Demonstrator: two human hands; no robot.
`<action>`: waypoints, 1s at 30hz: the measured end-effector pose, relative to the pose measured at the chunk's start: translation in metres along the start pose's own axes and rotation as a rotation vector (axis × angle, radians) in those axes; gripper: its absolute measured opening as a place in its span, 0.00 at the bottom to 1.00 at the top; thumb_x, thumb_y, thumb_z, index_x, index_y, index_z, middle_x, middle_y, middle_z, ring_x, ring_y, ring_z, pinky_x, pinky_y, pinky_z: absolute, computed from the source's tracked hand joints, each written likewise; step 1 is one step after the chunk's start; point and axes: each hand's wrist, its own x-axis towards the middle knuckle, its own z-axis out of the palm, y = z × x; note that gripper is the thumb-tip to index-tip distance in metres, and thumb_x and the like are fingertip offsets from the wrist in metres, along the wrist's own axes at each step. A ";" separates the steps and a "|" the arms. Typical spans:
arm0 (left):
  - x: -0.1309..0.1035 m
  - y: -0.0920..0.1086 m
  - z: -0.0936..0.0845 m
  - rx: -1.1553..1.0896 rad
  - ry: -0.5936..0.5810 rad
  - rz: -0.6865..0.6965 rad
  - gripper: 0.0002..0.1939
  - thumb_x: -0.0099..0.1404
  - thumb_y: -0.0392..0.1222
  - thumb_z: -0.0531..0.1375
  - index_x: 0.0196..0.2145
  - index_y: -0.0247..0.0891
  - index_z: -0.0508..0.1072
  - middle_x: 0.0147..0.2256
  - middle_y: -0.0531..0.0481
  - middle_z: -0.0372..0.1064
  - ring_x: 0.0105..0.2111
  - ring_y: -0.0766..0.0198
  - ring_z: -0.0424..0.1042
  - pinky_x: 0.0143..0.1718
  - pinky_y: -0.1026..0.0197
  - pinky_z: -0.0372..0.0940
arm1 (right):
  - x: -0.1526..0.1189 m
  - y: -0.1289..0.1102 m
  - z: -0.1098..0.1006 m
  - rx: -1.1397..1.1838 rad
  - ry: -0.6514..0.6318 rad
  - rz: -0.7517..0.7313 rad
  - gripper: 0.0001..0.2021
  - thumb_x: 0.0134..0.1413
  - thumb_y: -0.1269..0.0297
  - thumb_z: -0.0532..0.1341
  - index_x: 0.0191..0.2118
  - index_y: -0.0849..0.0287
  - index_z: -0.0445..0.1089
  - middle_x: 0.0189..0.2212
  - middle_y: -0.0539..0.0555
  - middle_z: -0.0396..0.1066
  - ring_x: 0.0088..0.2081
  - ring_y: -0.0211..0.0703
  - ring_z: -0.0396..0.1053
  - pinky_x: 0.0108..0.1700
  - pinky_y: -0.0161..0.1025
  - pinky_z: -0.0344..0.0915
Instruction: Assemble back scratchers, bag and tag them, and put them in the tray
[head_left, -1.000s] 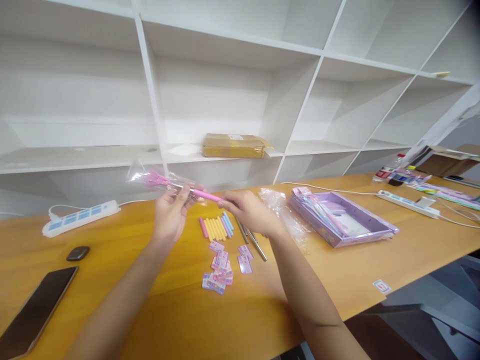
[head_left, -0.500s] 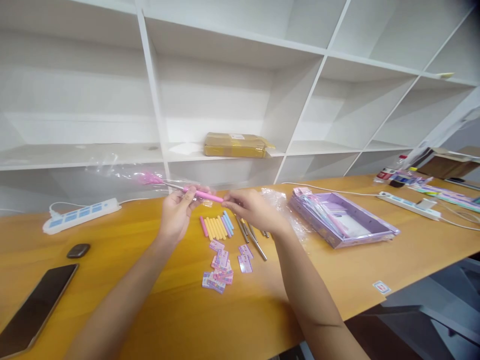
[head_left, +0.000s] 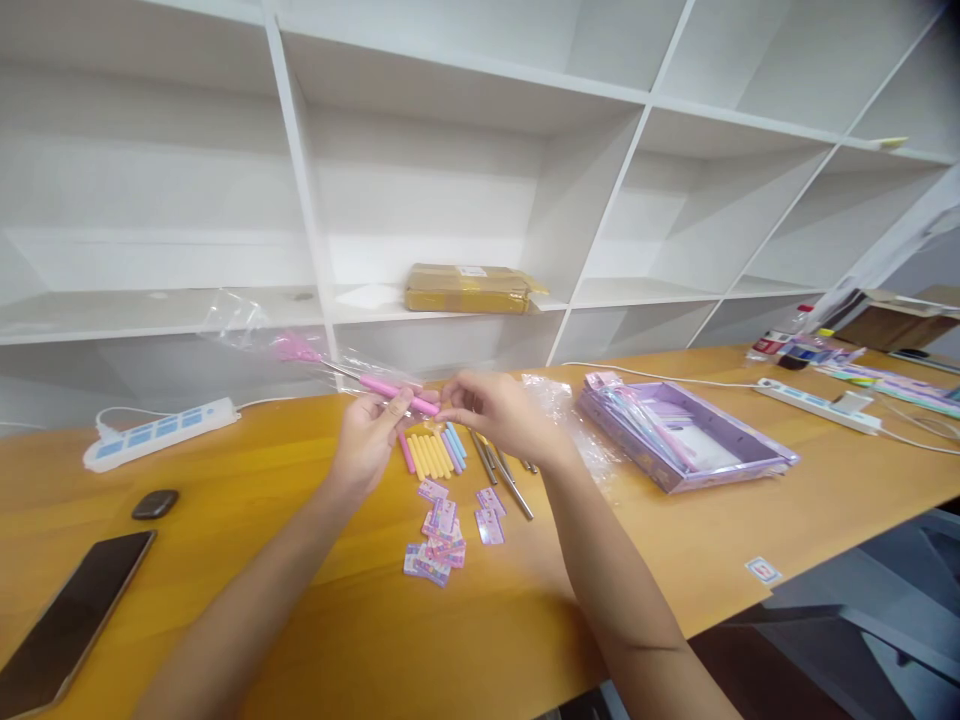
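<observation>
A slim stick with a pink handle, a thin metal rod and a pink head lies inside a clear plastic bag. My left hand is closed round the handle through the film. At the handle's right end, the fingers of my right hand pinch the bag's end; whether they also grip the handle is hidden. Below the hands lie a row of pink, yellow, purple and blue tubes, several metal rods and small printed cards.
A purple tray holding bagged sticks stands to the right, beside crumpled plastic. At left are a power strip, a small black case and a phone. White shelving behind holds a cardboard box.
My left hand has moved a little right and down along the handle, closer to my right hand. The bag's far end has shifted, and the handle now sits deeper in the film.
</observation>
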 end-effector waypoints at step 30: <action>0.008 0.011 -0.019 0.167 -0.038 -0.064 0.21 0.62 0.55 0.74 0.40 0.33 0.82 0.42 0.35 0.85 0.45 0.46 0.84 0.53 0.45 0.76 | -0.004 0.000 -0.008 -0.164 0.064 -0.062 0.10 0.72 0.57 0.62 0.40 0.57 0.74 0.32 0.51 0.74 0.32 0.39 0.69 0.37 0.38 0.63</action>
